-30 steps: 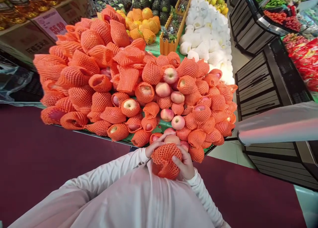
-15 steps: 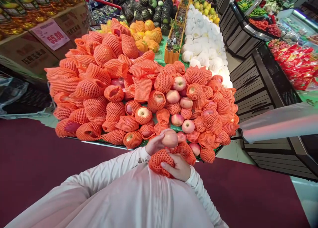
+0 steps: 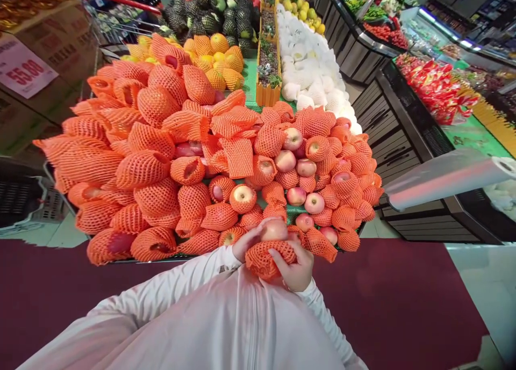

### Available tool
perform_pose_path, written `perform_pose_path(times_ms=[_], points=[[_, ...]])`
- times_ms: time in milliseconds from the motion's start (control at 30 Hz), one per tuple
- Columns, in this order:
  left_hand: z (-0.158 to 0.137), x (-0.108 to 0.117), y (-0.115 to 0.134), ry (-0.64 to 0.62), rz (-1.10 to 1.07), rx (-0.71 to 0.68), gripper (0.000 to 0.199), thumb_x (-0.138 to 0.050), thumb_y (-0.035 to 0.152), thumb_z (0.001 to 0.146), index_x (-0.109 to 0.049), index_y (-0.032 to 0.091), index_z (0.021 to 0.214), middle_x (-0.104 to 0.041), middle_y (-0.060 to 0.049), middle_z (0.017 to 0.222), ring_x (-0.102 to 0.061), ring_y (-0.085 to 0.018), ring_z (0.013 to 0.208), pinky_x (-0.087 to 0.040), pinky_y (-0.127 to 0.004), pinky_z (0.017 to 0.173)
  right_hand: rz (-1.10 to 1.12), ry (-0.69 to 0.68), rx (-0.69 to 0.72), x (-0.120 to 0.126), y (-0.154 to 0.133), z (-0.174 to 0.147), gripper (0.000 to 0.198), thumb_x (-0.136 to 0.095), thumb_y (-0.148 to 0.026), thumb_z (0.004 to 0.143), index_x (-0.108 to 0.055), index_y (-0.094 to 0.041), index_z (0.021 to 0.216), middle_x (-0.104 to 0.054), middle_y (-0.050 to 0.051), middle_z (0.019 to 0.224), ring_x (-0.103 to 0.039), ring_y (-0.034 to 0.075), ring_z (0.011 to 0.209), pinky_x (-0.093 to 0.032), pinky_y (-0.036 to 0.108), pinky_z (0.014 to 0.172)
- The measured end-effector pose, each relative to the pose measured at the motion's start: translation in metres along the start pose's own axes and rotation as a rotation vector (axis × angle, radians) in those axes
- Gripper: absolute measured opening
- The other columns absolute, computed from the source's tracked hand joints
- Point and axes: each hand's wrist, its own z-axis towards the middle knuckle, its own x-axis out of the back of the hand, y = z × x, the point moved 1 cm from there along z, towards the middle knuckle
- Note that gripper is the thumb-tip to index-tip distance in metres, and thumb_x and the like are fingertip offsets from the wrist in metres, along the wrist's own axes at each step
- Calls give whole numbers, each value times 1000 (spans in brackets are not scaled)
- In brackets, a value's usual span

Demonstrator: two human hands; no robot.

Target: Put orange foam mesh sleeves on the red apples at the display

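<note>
head view: left hand (image 3: 245, 245), in a white long sleeve, grip closed around a bare, round, pale pink-red apple (image 3: 274, 229). apple is located at the near edge of the display, in front of the person's chest. right hand (image 3: 299, 268): grip closed on a bright orange foam-mesh fruit sleeve (image 3: 264, 260), thumb across its front. sleeve sits directly below the apple, on the near side; whether the apple's underside is inside its mouth cannot be told.

beyond the hands: a worktop covered in green matting (image 3: 250, 80), carrying a heap of apples in orange foam mesh (image 3: 157, 198), widest to the left. a cluster of bare pink-red apples (image 3: 314, 203) lies to the right of centre. a flattened orange mesh sleeve (image 3: 238, 159) lies on top of the heap, near its middle.

farther back: yellow-orange round fruit in orange mesh (image 3: 220, 58); dark green fruit in black mesh (image 3: 209, 18); an orange picket-sided planter (image 3: 268, 95); round fruit in white foam mesh (image 3: 314, 72). at right, a roll of clear plastic film (image 3: 443, 183).
</note>
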Motion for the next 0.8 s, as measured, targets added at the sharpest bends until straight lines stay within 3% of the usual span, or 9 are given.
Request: perform_pose_path(times_ms=[100, 267, 433, 600, 667, 800], points=[[-9, 12, 7, 11, 44, 42, 53, -65, 54, 77, -65, 16, 114, -69, -11, 115, -52, -33, 124, -38, -46, 107, 64, 57, -73, -15, -4, -3, 17, -70, -34, 79, -63, -21, 69, -60, -2, 59, -52, 13, 51, -43, 27, 53], [-21, 34, 16, 21, 186, 19, 52, -69, 47, 75, -63, 15, 116, -64, -12, 122, -52, -32, 124, -33, -47, 110, 204, 152, -132, -27, -6, 4, 20, -72, -34, 78, -62, -20, 67, -58, 2, 79, -57, 18, 77, -46, 32, 74], [-30, 45, 22, -258, 229, 181, 62, -59, 62, 79, -61, 16, 121, -63, -15, 123, -56, -33, 119, -39, -48, 103, 371, -34, -187, -34, -11, 12, 29, -69, -36, 80, -57, -20, 61, -49, -3, 64, -48, 13, 62, -41, 26, 59], [-33, 49, 23, -458, 311, 314, 90, -78, 66, 55, -56, 18, 129, -59, -13, 131, -49, -36, 127, -37, -48, 105, 405, -91, -271, -34, -11, 17, 39, -73, -41, 75, -48, -20, 53, -37, -5, 57, -36, 11, 56, -33, 25, 52], [-32, 46, 21, -453, 282, 339, 97, -84, 56, 50, -52, 19, 133, -59, -11, 132, -49, -35, 127, -36, -46, 106, 446, -120, -341, -30, -5, 21, 37, -74, -43, 70, -51, -19, 55, -39, -5, 57, -35, 11, 55, -32, 24, 52], [-28, 34, 19, -377, 158, 358, 84, -79, 53, 58, -57, 11, 128, -66, -16, 119, -59, -37, 115, -45, -43, 95, 470, -71, -416, -18, 10, 29, 32, -73, -46, 68, -59, -18, 60, -49, -3, 58, -41, 11, 56, -35, 25, 55]])
